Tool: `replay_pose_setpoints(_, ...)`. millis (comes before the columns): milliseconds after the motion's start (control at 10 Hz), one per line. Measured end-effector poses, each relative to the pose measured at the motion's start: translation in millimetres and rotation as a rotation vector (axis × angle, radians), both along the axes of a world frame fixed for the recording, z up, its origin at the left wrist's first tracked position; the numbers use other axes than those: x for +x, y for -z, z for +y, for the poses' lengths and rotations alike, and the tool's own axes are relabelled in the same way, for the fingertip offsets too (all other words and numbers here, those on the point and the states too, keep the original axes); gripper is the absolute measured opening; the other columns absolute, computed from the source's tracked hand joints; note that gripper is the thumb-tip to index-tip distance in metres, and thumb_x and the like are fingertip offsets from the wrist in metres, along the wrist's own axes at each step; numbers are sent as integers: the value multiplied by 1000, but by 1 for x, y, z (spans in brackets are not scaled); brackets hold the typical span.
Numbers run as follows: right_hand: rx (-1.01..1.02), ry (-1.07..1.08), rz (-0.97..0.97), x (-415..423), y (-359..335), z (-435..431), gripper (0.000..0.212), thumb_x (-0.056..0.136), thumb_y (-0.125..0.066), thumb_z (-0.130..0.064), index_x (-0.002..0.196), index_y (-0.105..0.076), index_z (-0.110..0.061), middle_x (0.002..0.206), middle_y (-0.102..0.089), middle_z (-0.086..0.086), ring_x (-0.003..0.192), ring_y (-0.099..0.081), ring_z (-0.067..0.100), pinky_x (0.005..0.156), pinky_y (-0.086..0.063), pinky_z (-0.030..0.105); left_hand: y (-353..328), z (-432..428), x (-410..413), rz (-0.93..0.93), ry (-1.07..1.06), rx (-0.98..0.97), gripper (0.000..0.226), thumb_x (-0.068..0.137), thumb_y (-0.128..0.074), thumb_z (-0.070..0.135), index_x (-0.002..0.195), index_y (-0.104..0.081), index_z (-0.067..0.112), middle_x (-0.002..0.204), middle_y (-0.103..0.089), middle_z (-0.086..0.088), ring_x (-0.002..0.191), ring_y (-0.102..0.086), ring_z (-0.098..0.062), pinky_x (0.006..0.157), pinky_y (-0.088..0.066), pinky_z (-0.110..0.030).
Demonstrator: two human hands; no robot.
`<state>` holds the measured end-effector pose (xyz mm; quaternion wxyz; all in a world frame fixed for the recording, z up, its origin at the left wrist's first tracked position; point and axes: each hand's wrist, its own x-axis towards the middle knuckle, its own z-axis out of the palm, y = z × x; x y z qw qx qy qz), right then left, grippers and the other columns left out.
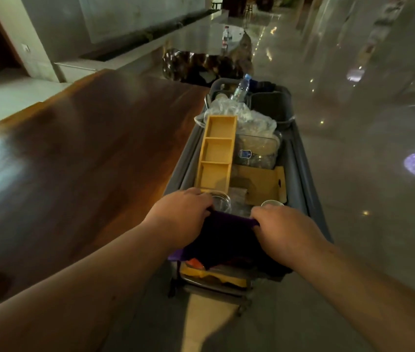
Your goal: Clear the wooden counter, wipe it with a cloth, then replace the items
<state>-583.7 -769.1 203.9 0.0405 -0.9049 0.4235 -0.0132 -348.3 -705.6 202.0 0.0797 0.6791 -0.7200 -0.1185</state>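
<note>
A dim hall with a glossy pale floor [353, 174] runs ahead, spotted with reflected lights. A long wooden desk [79, 153] lies along the left, its dark top bare in all that shows here, with a bright glare at its near left edge. Beyond it stands a stone-like table with a small bottle [225, 36] on top.

Just beside the desk's right edge stands a grey cart [300, 158], loaded. In its tray lie a yellow divider box [216, 153] with three compartments, a clear lidded tub [259, 148], crumpled plastic [239, 113], a water bottle [241, 88] leaning at the far end, a flat tan board [264, 184], a glass [220, 203] and a paper cup [272, 204] near the handle.

Both hands are on the near end of the cart. The left hand [181, 217] and the right hand [285, 229] each have fingers curled down over the handle, which is draped with a purple cloth [229, 224]. The fingertips are hidden, so how tightly they close cannot be told.

Judging from the bare desk and the full cart, clearing looks done. The step in hand seems to be positioning the cart, with wiping or replacing next; whether the top has been wiped cannot be told. The next move likely calls for freeing the cloth from the handle, or lifting items back across to the desk.
</note>
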Motion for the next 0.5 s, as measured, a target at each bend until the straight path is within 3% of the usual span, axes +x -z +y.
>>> replay_pose_setpoints(100, 37, -77, -112, 1, 7, -1, 25, 95, -52, -36, 119, -56, -31, 105, -57, -9, 95, -55, 14, 67, -53, 37, 5, 5, -5, 61, 12, 79, 57, 87, -64, 62, 139, -46, 46, 135, -53, 13, 121, -52, -15, 96, -52, -42)
replay_pose_setpoints(200, 152, -209, -68, 6, 14, 5, 27, 92, -53, -53, 115, -54, -39, 101, -56, -13, 87, -53, 6, 58, -40, 25, 10, 10, -9, 27, 57, 198, 47, 84, -69, 63, 125, -56, 45, 118, -53, 16, 107, -56, -9, 89, -54, -37)
replay_pose_setpoints(300, 143, -233, -12, 8, 19, 11, 28, 91, -57, -56, 113, -51, -40, 101, -58, -11, 85, -54, 7, 57, -39, 25, 12, 13, -9, 14, 57, 210, 40, 88, -69, 59, 123, -59, 43, 116, -53, 15, 102, -54, -7, 90, -55, -37)
replay_pose_setpoints(400, 139, -216, -30, 13, 15, 10, 32, 88, -59, -59, 113, -51, -40, 100, -56, -13, 88, -54, 7, 59, -39, 24, 10, 19, -6, 66, 45, 181, 53, 85, -70, 61, 133, -53, 44, 125, -53, 16, 110, -53, -7, 91, -55, -37)
replay_pose_setpoints(500, 121, -206, -17, 19, 4, 11, 50, 82, -59, -69, 122, -49, -42, 111, -55, -16, 100, -52, 7, 70, -44, 23, 0, 31, 5, 104, -13, 151, 79, 80, -69, 70, 147, -37, 47, 145, -47, 16, 126, -48, -11, 99, -53, -41)
